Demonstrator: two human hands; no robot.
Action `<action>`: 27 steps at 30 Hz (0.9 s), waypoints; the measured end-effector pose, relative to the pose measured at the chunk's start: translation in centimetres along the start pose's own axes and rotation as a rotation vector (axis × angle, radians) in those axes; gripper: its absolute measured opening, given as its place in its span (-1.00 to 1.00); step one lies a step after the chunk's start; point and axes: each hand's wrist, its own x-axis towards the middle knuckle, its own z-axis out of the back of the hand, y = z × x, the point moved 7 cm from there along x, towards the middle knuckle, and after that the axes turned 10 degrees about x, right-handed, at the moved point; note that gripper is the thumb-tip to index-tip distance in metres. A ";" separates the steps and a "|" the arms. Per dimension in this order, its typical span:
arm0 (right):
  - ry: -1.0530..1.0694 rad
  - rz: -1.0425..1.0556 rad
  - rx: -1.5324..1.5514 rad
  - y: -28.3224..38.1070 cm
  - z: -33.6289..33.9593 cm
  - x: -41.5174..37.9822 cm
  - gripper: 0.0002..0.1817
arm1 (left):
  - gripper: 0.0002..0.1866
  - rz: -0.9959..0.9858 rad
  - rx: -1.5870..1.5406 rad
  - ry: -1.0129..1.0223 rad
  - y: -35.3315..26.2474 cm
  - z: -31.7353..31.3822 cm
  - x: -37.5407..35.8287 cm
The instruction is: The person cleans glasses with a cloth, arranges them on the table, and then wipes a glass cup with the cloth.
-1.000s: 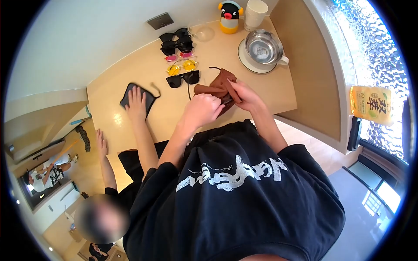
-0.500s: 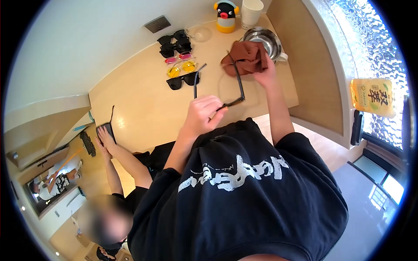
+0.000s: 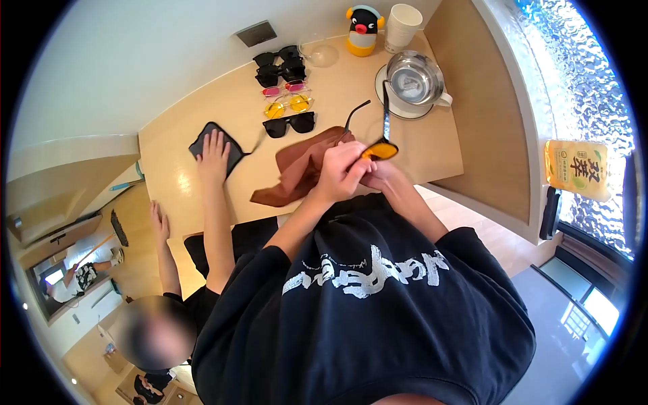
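Note:
My left hand (image 3: 337, 170) is closed in a pinch on a pair of dark-framed glasses (image 3: 387, 115) with orange-tinted lenses. Their temples point away from me, and one lens shows beside my fingers. My right hand (image 3: 383, 177) is close against the left, below the glasses, its fingertips largely hidden. A brown cloth (image 3: 300, 165) spreads out from behind my left hand over the table; the right hand appears to grip its hidden end. Beyond the cloth lie dark sunglasses (image 3: 290, 125) and yellow-lensed glasses (image 3: 289, 105), in a row with pink-lensed glasses (image 3: 284, 88) and other dark pairs.
A metal bowl (image 3: 413, 79) sits on a white plate (image 3: 399, 111) at the right, near a penguin figure (image 3: 364, 32) and a paper cup (image 3: 403, 28). At left, another person's hand (image 3: 213, 156) presses on a black pouch (image 3: 233, 152). A partition (image 3: 479, 115) bounds the right side.
My right hand has brought the brown cloth from beside the bowl to the left, down to the glasses. My left hand has shifted right. The other person's hand and the black pouch have moved farther onto the table.

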 end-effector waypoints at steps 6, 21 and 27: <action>0.232 0.146 -0.109 4.8 -3.8 1.0 -0.69 | -0.72 0.226 -0.574 -0.121 1.4 0.2 -0.1; -0.101 0.427 -0.164 8.1 -4.3 -1.6 -0.65 | -0.64 0.550 -0.221 -0.270 7.0 1.7 -3.8; -0.276 0.715 -0.047 10.9 -0.4 -5.0 -0.65 | -0.66 0.833 -0.410 -0.239 8.8 1.7 -5.9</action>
